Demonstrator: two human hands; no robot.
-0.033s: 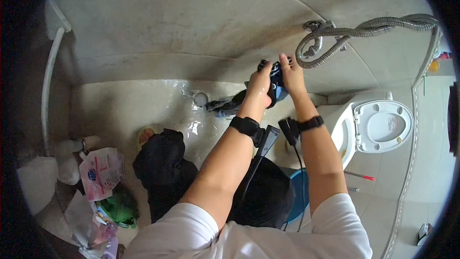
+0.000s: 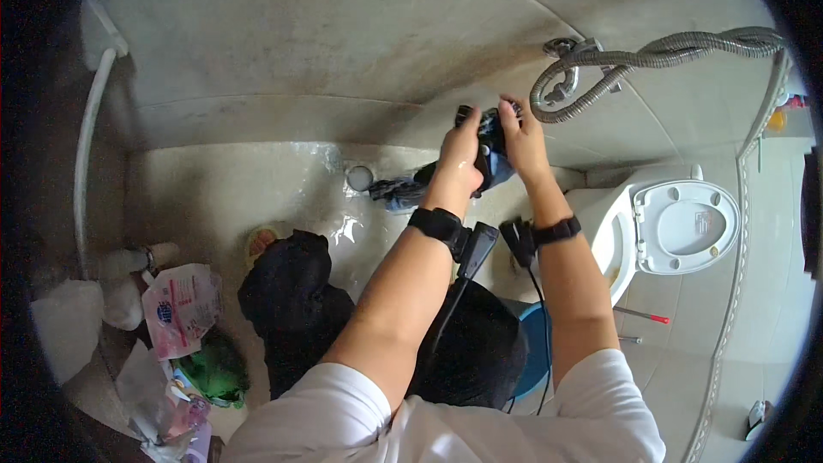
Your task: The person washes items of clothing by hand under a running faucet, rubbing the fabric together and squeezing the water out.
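Both hands grip a wet black-and-blue garment, raised in front of me near the tiled wall. My left hand is wrapped round its left side, thumb up. The right hand closes on its right side, just under the hanging shower hose. A bunched dark length of wet fabric trails to the floor beside the round drain; my left forearm hides how it joins the held part. The kind of garment cannot be made out.
The coiled metal shower hose and tap jut from the wall. A white toilet, its lid up, stands right; a blue basin sits beside my leg. Pink packaging and a green bag lie left on the wet floor.
My left hand has shifted slightly left, leaving a little more space between my hands. The held garment has spread somewhat, and the splashing water by the drain has calmed.
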